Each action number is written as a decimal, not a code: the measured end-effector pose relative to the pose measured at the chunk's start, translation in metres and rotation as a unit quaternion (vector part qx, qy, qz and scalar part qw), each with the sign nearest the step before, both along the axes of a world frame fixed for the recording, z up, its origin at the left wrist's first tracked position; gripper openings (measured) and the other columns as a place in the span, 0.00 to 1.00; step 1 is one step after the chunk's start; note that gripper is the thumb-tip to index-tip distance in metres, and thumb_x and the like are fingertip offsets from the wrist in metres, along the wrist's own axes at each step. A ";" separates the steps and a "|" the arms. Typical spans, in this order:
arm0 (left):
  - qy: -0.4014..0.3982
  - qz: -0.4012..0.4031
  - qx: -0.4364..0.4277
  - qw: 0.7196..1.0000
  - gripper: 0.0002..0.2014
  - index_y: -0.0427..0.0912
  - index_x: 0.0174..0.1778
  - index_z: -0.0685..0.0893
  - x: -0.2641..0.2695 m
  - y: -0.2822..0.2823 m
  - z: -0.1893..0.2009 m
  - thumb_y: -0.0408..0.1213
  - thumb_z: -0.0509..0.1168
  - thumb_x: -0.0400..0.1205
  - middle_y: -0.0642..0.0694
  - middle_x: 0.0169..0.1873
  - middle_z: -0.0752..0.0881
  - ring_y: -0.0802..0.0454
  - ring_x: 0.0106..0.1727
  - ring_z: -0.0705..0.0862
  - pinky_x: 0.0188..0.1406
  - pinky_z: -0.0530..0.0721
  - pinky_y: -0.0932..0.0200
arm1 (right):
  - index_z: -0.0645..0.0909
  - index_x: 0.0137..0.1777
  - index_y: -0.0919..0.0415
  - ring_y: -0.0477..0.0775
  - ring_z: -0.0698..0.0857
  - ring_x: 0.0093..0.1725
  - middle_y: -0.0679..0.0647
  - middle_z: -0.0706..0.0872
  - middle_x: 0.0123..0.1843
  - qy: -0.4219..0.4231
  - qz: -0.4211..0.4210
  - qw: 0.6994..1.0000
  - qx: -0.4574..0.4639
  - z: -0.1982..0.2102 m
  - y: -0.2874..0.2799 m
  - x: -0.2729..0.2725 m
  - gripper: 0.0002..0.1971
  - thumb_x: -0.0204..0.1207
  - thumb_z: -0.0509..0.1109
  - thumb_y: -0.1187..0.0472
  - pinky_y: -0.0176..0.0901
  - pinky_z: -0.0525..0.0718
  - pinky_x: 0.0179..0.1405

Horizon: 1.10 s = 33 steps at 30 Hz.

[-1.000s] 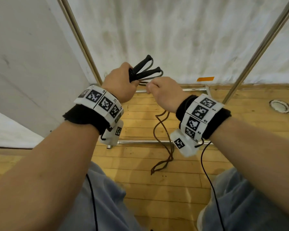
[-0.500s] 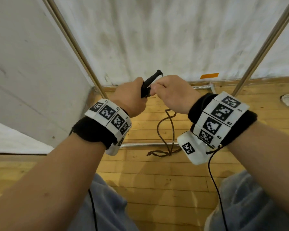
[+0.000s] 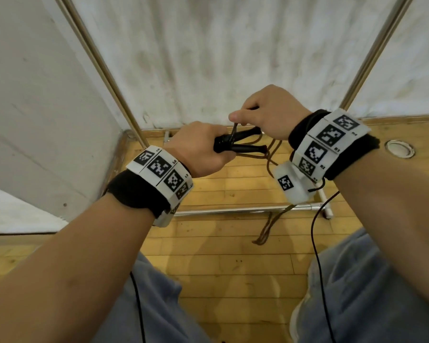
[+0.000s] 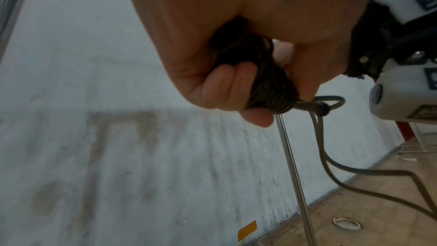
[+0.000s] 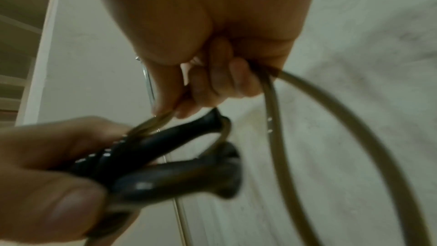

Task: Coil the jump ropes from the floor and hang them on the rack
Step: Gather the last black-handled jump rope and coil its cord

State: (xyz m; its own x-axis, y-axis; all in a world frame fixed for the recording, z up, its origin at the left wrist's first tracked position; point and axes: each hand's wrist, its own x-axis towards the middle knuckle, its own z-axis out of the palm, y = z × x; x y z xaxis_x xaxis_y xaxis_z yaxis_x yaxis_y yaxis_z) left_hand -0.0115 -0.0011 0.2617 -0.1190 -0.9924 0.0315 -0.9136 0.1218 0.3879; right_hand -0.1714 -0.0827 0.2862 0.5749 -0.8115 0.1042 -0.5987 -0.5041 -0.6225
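My left hand (image 3: 201, 147) grips the two black handles (image 3: 243, 147) of a jump rope, held together and pointing right; the wrapped cord bundle (image 4: 269, 85) sits in its curled fingers (image 4: 227, 89). Just above the handles, my right hand (image 3: 265, 115) pinches the brown cord (image 3: 234, 131) between thumb and fingers (image 5: 212, 85). In the right wrist view the cord (image 5: 331, 122) arcs away from the hand, over the handles (image 5: 165, 156). The rest of the cord (image 3: 268, 224) hangs down to the wooden floor (image 3: 221, 256).
Two slanted metal rack poles (image 3: 99, 63) (image 3: 372, 55) rise against a white wall (image 3: 221, 45). A low rack crossbar (image 3: 233, 211) lies over the floor. A round metal floor fitting (image 3: 399, 149) sits at right. My knees (image 3: 372, 293) fill the bottom edge.
The handles have swung from pointing up to pointing right in my left hand. My right hand has risen above them, carrying the cord over the handles. The hanging tail swung right.
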 end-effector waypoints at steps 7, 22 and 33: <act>0.139 -0.021 -0.040 0.989 0.08 0.46 0.36 0.81 0.000 0.017 0.016 0.44 0.70 0.77 0.53 0.23 0.78 0.61 0.24 0.75 0.24 0.69 0.68 | 0.74 0.22 0.50 0.44 0.70 0.20 0.43 0.72 0.20 -0.048 0.059 0.982 0.176 0.005 -0.003 -0.009 0.26 0.76 0.61 0.35 0.38 0.72 0.32; 0.371 0.084 -0.137 0.915 0.10 0.43 0.52 0.72 -0.002 0.018 0.033 0.41 0.66 0.81 0.50 0.30 0.85 0.64 0.25 0.80 0.26 0.74 0.70 | 0.79 0.43 0.65 0.44 0.67 0.24 0.48 0.73 0.26 -0.262 -0.027 0.960 0.096 -0.012 0.036 0.031 0.13 0.84 0.54 0.64 0.36 0.66 0.24; 0.250 0.124 -0.170 0.945 0.10 0.44 0.53 0.80 0.001 0.006 0.026 0.46 0.63 0.83 0.56 0.35 0.81 0.63 0.36 0.80 0.34 0.75 0.76 | 0.81 0.47 0.59 0.52 0.83 0.42 0.52 0.86 0.42 -0.169 -0.005 0.983 0.077 -0.025 0.045 0.039 0.03 0.78 0.65 0.65 0.36 0.79 0.41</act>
State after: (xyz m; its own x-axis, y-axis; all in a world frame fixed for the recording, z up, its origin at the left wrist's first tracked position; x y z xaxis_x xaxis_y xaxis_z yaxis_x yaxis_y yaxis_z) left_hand -0.0103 0.0049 0.2873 0.2292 -0.9104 0.3444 -0.6433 0.1239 0.7556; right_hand -0.1319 -0.0378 0.2609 0.5201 -0.8384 0.1631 -0.3492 -0.3829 -0.8552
